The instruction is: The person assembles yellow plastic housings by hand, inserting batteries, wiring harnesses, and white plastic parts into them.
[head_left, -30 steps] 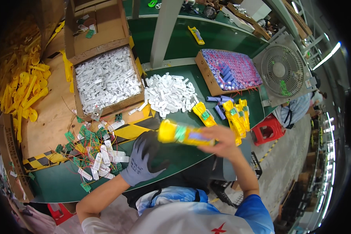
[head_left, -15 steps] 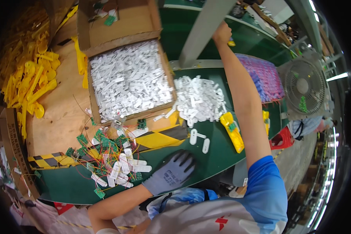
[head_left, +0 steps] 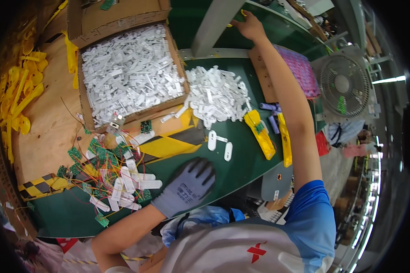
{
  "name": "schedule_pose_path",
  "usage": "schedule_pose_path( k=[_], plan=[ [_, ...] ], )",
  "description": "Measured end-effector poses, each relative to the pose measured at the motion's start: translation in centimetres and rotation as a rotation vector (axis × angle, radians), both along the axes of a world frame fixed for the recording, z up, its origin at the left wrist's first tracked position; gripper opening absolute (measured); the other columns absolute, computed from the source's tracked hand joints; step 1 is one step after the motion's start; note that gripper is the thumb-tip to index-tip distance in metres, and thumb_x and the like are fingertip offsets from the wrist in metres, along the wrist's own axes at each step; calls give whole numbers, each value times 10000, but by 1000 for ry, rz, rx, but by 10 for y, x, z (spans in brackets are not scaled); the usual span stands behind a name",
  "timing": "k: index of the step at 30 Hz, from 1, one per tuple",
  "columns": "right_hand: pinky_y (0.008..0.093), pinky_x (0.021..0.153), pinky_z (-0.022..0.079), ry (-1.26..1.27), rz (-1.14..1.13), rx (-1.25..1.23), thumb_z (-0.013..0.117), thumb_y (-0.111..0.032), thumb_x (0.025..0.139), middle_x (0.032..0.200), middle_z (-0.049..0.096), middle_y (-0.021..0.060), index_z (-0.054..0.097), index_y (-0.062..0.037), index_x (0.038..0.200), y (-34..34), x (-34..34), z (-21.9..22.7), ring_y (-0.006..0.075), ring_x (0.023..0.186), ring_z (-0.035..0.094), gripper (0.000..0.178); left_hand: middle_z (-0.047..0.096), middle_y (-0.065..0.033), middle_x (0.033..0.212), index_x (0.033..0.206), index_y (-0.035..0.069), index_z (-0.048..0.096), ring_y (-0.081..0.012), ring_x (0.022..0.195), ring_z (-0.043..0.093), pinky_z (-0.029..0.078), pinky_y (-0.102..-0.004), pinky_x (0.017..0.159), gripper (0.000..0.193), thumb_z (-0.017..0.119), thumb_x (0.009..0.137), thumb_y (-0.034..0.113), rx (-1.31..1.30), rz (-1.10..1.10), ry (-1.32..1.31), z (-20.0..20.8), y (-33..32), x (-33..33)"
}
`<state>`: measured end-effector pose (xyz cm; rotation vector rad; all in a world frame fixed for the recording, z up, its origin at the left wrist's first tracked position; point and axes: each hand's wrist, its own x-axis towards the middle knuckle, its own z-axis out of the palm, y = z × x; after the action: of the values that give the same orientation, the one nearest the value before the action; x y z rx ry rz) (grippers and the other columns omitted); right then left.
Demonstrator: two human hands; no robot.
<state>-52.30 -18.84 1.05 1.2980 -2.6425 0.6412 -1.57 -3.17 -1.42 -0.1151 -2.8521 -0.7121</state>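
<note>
My left hand [head_left: 185, 188], in a grey glove with dark fingertips, lies flat near the green table's front edge, fingers stretched out and holding nothing. Beside it is a heap of white plastic pieces [head_left: 128, 179] and green circuit boards [head_left: 105, 152] with thin wires. My bare right hand [head_left: 251, 28] reaches far over the green surface beyond the metal post. Its fingers are closed on a yellow plastic part [head_left: 243, 12], mostly hidden by the hand. Two yellow plastic casings [head_left: 260, 136] [head_left: 284, 141] lie below my right forearm, the left one with a green board in it.
A cardboard box [head_left: 180, 68] full of white plastic parts stands beside a loose white pile [head_left: 217, 94]. Yellow parts [head_left: 20, 91] heap at the left. Purple cylinders [head_left: 273, 120] lie near a box of pink-purple items [head_left: 298, 70]. A metal post [head_left: 216, 27] and a fan [head_left: 344, 84] stand beyond.
The view has shifted, so the table's things appear further left and higher. My right hand now shows yellow at its fingertips. The gloved left hand stays on the table beside the heap.
</note>
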Motion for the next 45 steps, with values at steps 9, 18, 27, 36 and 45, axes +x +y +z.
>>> schedule_pose_path(
  k=[9,18,27,36,45],
  plan=[
    [367,910,577,-113,-107,38,849,-287,891,1134,762,160,658,-30,1390,380,224,91,270,1027,742,593,595,-178,1373,1268,51,627,-368,1335,541,424,-523,1172,416,686,939,299,-14,-50,130,8,3,-21],
    [395,937,557,-207,-202,-248,902,-191,802,1154,736,154,665,-35,1387,444,259,11,307,1057,708,651,544,-145,1480,1338,124,651,-417,1419,452,384,-608,1167,522,787,853,260,-375,138,205,18,7,-17],
    [389,941,569,-30,63,-532,897,-51,749,1247,744,140,713,-25,1265,454,291,47,305,1070,715,548,494,-128,1547,1426,178,632,-410,1470,403,340,-594,1179,623,825,847,304,-239,38,329,116,85,-82],
    [386,915,591,-142,348,-533,883,-106,770,1252,744,105,724,-33,1235,450,290,35,305,1053,715,497,669,-91,1317,1052,124,694,-362,1215,610,470,-508,1026,271,833,821,152,-61,-34,232,111,73,-95],
    [387,948,579,-443,472,-484,897,-102,783,1251,760,129,736,-6,1261,428,282,7,311,1081,714,514,735,-90,1188,1044,108,711,-326,1060,687,521,-451,941,268,842,811,126,10,50,189,78,42,-60]
  ],
)
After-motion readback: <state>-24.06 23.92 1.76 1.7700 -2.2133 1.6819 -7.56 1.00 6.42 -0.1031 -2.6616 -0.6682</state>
